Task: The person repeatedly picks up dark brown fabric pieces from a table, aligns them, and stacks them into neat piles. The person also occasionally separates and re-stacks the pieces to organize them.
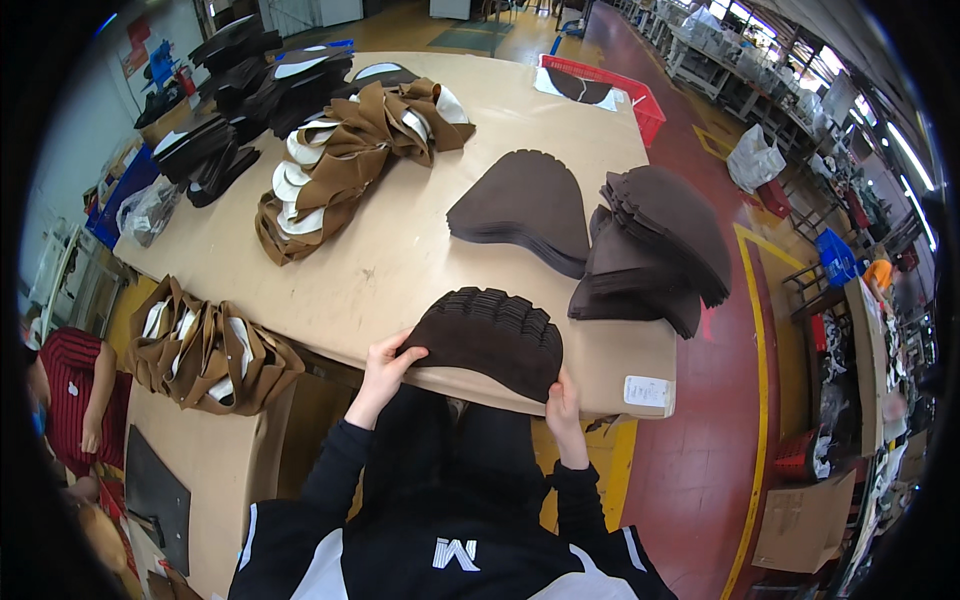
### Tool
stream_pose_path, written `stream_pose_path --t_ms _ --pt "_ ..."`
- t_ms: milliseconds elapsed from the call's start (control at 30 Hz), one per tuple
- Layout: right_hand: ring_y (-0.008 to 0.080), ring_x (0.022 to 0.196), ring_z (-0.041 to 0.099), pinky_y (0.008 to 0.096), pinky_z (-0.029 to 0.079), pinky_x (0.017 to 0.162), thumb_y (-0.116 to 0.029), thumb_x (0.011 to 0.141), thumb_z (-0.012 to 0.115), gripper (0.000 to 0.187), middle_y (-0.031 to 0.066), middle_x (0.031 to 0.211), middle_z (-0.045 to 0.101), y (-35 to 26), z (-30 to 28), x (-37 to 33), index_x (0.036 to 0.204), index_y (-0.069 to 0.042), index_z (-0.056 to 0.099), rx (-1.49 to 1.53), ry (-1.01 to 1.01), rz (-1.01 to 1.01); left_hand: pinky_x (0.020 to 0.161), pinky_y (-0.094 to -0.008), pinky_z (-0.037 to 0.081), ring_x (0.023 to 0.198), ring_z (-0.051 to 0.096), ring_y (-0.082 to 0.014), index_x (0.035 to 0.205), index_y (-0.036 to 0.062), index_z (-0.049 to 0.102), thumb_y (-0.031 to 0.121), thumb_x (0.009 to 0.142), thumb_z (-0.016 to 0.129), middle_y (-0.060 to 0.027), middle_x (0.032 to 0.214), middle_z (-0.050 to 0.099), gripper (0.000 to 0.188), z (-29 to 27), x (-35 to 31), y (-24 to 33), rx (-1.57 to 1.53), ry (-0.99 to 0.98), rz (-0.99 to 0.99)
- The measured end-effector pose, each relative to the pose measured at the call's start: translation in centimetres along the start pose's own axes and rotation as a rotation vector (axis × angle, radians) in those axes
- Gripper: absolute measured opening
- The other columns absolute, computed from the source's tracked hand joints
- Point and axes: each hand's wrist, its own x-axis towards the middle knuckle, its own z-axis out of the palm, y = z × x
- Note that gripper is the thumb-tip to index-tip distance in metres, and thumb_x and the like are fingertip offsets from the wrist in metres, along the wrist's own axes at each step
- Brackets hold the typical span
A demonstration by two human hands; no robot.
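Note:
A stack of dark brown curved pieces (480, 345) with notched far edges lies at the table's near edge, between my two hands. My left hand (387, 365) grips its left end, thumb on top. At the right end, my right hand (563, 402) holds the stack's corner, its fingers partly hidden beneath. Just beyond sits another neat stack of dark brown pieces (520, 205). To its right, more stacks of the same pieces (655, 240) overlap, some fanned and tilted, reaching the table's right edge.
Brown and white pieces (345, 165) lie bunched across the table (500, 110), with a similar bundle (210, 345) on a lower left table. Dark stacks (235, 100) stand far left. A red basket (640, 105) is at the far right corner; a white label (648, 391) lies near right.

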Motion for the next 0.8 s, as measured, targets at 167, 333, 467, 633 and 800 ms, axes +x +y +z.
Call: stream_pose_path --t_ms 167,333,467,633,800 --pt "0.0195 0.089 0.064 0.0332 0.051 0.079 -0.065 0.095 0.059 0.077 0.011 0.098 0.07 1.1 -1.6 1.0 0.122 0.007 0.061 0.167 -0.203 -0.109 0.093 -0.0269 0.051 0.1 0.064 -0.0105 0.125 -0.006 0.067 -0.001 0.092 0.07 -0.0064 0.111 0.074 0.034 -0.6 0.2 -0.1 0.017 -0.048 -0.02" --pt "0.0103 0.075 0.056 0.0296 0.046 0.065 -0.032 0.085 0.083 0.04 0.0046 0.082 0.067 2.0 -4.9 1.5 0.098 0.004 0.07 0.162 -0.386 0.115 0.094 -0.0271 0.051 0.101 0.064 -0.0104 0.126 -0.0057 0.067 -0.002 0.092 0.069 -0.0059 0.113 0.074 0.035 -0.7 0.4 0.3 0.01 -0.1 0.01" --pt "0.0053 0.059 0.047 0.0288 0.037 0.053 -0.004 0.077 0.085 0.016 0.0017 0.062 0.058 -1.4 -5.8 3.8 0.077 0.003 0.07 0.037 -0.523 0.164 0.094 -0.0268 0.051 0.102 0.064 -0.0097 0.128 -0.0045 0.066 -0.002 0.092 0.069 -0.005 0.113 0.074 0.036 -1.8 0.6 1.3 0.091 -0.206 -0.068" --pt "0.0056 0.054 0.043 0.0299 0.035 0.05 -0.006 0.076 0.085 0.022 0.0023 0.054 0.051 -2.0 -5.6 4.5 0.068 0.004 0.066 0.022 -0.49 0.163 0.094 -0.0263 0.051 0.102 0.064 -0.0096 0.131 -0.0035 0.065 -0.001 0.093 0.069 -0.0055 0.113 0.074 0.038 -2.0 0.9 1.3 0.124 -0.242 -0.046" --pt "0.0092 0.053 0.047 0.0318 0.036 0.05 -0.01 0.07 0.085 0.023 0.005 0.053 0.052 -1.6 -5.7 3.2 0.067 0.003 0.067 -0.131 -0.388 0.116 0.093 -0.0278 0.052 0.102 0.066 -0.0121 0.129 -0.0037 0.065 0.002 0.092 0.073 -0.0072 0.114 0.074 0.038 -1.1 0.1 0.4 0.048 -0.12 -0.083"
